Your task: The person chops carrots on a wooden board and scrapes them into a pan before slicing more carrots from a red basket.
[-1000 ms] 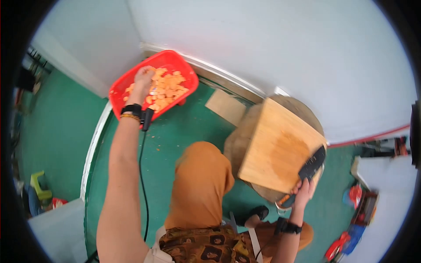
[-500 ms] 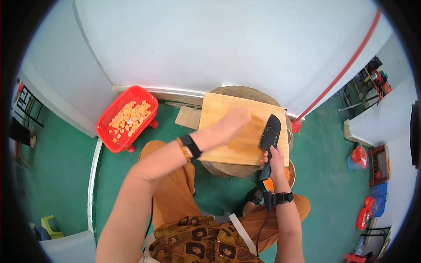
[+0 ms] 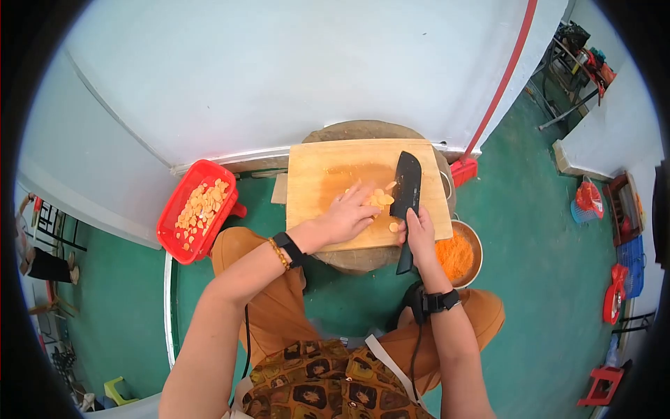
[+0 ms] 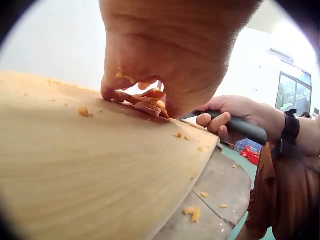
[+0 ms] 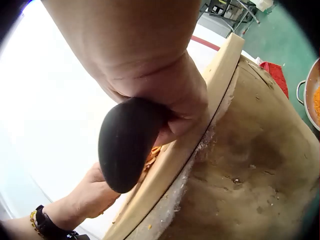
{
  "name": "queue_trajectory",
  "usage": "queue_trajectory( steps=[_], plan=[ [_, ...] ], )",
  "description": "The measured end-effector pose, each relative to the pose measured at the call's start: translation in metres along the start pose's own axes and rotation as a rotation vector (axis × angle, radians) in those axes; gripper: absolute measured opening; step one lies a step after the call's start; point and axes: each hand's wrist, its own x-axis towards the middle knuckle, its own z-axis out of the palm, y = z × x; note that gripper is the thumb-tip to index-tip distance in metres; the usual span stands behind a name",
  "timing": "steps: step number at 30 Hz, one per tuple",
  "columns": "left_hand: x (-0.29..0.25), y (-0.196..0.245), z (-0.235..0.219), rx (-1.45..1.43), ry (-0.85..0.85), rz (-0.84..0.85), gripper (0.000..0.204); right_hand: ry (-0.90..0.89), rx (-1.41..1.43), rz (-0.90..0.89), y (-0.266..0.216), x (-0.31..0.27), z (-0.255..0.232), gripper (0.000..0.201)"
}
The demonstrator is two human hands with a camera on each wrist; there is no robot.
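On the wooden cutting board (image 3: 328, 178), the left hand (image 3: 345, 218) curls its fingers round a small heap of orange slices (image 3: 380, 199), pressed against the flat of the black knife (image 3: 407, 185), whose handle the right hand (image 3: 420, 236) grips. The slices look light, moist and slippery, likely to scatter; best scooped from both sides

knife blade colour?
Black, blade and handle alike; clearest in the head view.

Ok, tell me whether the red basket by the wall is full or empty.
Partly full. The red basket holds a loose layer of orange slices, with bare red floor showing at its near end.
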Motion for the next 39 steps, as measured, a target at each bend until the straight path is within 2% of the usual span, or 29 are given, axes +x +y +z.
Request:
queue_trajectory(
  steps=[3,6,9,12,15,18,21,24,27,28,30,31,33,37,39],
  plan=[
    [-0.004,0.009,-0.004,0.043,0.05,-0.08,0.039,0.073,-0.207,-0.066,-0.011,0.0,0.0,0.017],
    [0.003,0.031,-0.01,0.058,0.059,-0.091,0.051,0.123,-0.22,-0.152,-0.02,0.001,-0.006,0.021],
    [0.015,0.044,0.007,0.101,0.084,-0.096,0.062,0.145,-0.205,-0.167,-0.032,-0.003,-0.014,0.023],
    [0.028,0.038,0.027,0.217,0.195,-0.057,0.063,0.16,-0.177,-0.188,-0.038,-0.005,-0.02,0.023],
    [0.039,0.028,0.029,0.303,0.122,-0.027,0.055,0.159,-0.14,-0.202,-0.039,-0.007,-0.022,0.025],
    [0.046,0.016,0.023,0.17,0.119,-0.049,0.04,0.134,-0.171,-0.185,-0.038,-0.005,-0.023,0.026],
    [0.044,0.01,0.009,0.026,0.045,-0.128,0.028,0.118,-0.218,-0.151,-0.036,-0.007,-0.015,0.026],
    [0.036,0.002,0.006,-0.045,0.05,-0.079,0.024,0.026,-0.243,-0.059,-0.042,-0.012,-0.009,0.026],
    [0.031,0.006,0.002,-0.146,0.109,-0.115,0.026,0.025,-0.375,-0.081,-0.047,-0.021,0.001,0.025],
    [0.031,0.008,0.002,-0.132,0.184,-0.114,0.027,0.025,-0.434,-0.075,-0.047,-0.022,0.002,0.027],
    [0.033,0.01,0.004,-0.11,0.338,-0.115,0.027,0.036,-0.546,-0.207,-0.037,-0.019,0.001,0.026],
    [0.037,0.009,0.004,-0.113,0.295,-0.133,0.026,0.041,-0.602,-0.275,-0.033,-0.017,0.001,0.026],
    [0.047,0.004,0.004,-0.12,0.209,-0.165,0.025,0.047,-0.646,-0.253,-0.034,-0.017,0.003,0.025],
    [0.055,0.0,0.02,0.024,0.268,-0.145,0.016,0.07,-0.768,-0.34,-0.044,-0.02,0.012,0.023],
    [0.058,0.004,0.022,0.042,0.281,-0.136,0.014,0.047,-0.816,-0.288,-0.047,-0.022,0.014,0.022]
  ],
)
